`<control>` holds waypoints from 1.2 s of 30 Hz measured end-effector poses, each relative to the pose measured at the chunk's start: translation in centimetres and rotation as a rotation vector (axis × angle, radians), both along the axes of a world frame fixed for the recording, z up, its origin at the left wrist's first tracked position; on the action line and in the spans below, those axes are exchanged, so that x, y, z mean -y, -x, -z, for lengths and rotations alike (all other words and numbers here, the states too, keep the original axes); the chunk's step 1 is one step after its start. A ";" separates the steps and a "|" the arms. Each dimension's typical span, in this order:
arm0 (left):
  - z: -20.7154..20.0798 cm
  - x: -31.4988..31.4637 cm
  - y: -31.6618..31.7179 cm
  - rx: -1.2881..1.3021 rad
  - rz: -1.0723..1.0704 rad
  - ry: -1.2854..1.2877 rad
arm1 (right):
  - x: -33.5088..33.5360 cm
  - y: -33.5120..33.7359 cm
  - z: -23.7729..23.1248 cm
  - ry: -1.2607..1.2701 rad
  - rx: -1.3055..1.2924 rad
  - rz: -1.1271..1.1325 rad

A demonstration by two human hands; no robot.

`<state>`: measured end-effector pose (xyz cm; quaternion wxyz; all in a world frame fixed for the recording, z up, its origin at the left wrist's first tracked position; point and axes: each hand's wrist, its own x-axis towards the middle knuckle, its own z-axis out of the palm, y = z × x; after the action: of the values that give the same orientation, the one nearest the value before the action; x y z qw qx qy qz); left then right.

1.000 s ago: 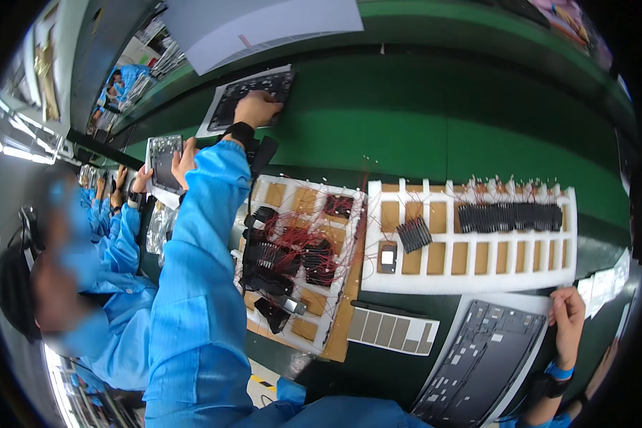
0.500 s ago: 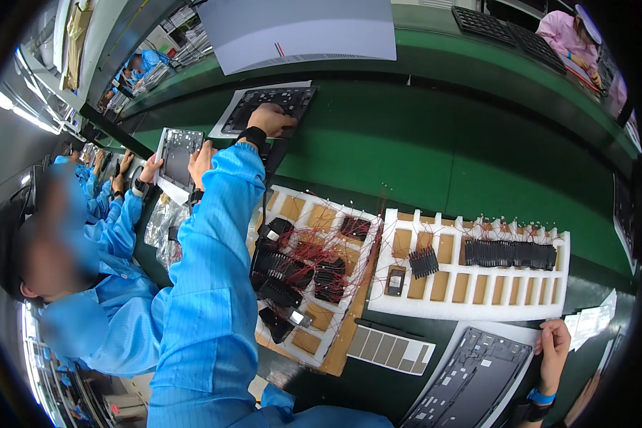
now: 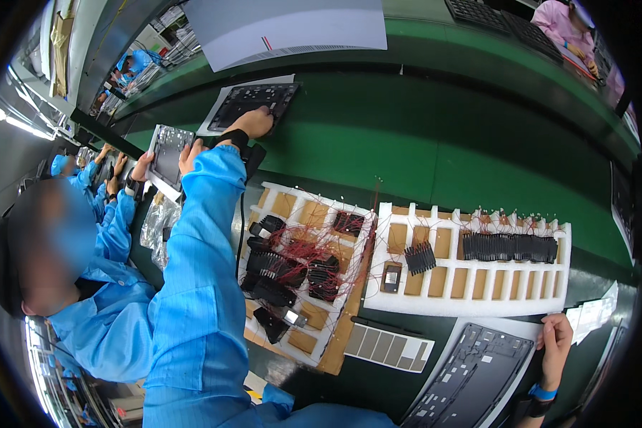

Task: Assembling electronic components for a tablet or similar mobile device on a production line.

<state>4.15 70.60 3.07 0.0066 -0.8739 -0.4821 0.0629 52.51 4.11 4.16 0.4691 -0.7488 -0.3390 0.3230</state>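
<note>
Far dark panel point(image 3: 241, 101) lies at eleven o'clock under the left hand point(image 3: 252, 123), its grip half-curled, any hold hidden; the step seems fingertip work, probably calling next for light pressure. At four o'clock, the right hand point(image 3: 556, 337) curls loosely beside the near panel point(image 3: 471, 378), hold unclear.

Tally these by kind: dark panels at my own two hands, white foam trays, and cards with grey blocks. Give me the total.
Dark panels: 2, one at the left hand, one beside the right hand
White foam trays: 2, left and right
Card with grey blocks: 1
Total: 5
</note>
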 end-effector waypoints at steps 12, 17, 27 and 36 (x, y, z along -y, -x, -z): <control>-1.1 1.4 1.0 0.557 -0.418 0.014 | 0.2 -0.3 0.5 -0.028 0.007 0.018; 0.1 1.8 1.5 0.773 -0.511 0.082 | 0.1 -0.4 0.5 -0.015 0.008 0.020; -0.3 4.0 0.5 0.595 -0.327 -0.295 | 0.1 -0.5 0.8 -0.025 0.033 0.038; 0.1 5.3 0.0 0.335 -0.208 -0.338 | -0.1 -0.6 1.0 -0.025 0.043 0.050</control>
<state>4.18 65.32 2.97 0.0661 -0.8044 -0.5673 -0.1638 53.10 4.20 3.19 0.4792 -0.7579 -0.3340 0.2906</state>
